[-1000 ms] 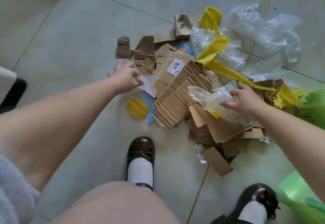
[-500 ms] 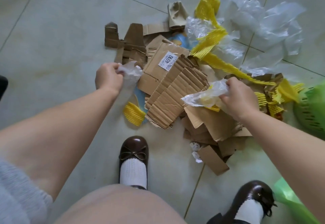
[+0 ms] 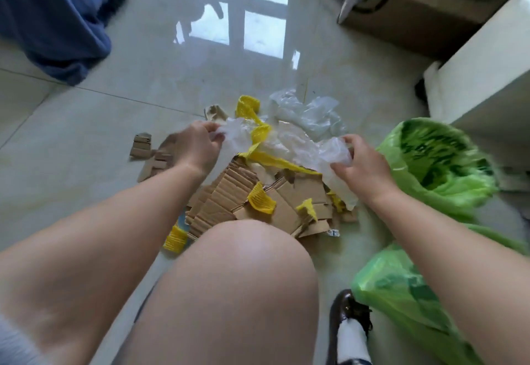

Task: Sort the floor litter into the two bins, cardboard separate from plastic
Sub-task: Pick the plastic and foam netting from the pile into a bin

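The litter pile [image 3: 258,192] lies on the tiled floor [image 3: 71,141] just past the raised knee [image 3: 243,264], at the middle of the view. Its near part is flattened cardboard [image 3: 229,195] with torn edges, and small cardboard scraps [image 3: 142,146] sit apart at 9 o'clock of the pile. Yellow foam net pieces [image 3: 261,199] lie on and among the cardboard, one more [image 3: 175,239] at 7 o'clock on the floor, and a long yellow strip [image 3: 248,109] runs up to 12 o'clock. Clear plastic film [image 3: 309,112] is heaped at 1 o'clock of the pile. The left hand [image 3: 195,146], over the pile's 10 o'clock edge, has its fingers curled and pinches a crumpled piece of clear film [image 3: 236,135]. The right hand [image 3: 361,164], at 3 o'clock of the pile, grips another wad of clear film [image 3: 335,152] that hangs down past the wrist. Just beside the right hand, at 3 o'clock, stands a green bin bag [image 3: 436,164] with its mouth open toward the pile; a second green bag [image 3: 395,293] lies at 5 o'clock under the right forearm. A brown shoe [image 3: 344,307] with a white sock shows at 5 o'clock beside that bag. Blue cloth [image 3: 57,20] hangs at 10 o'clock, a cardboard box [image 3: 401,14] stands at 1 o'clock, and a white cabinet [image 3: 481,72] at 2 o'clock.
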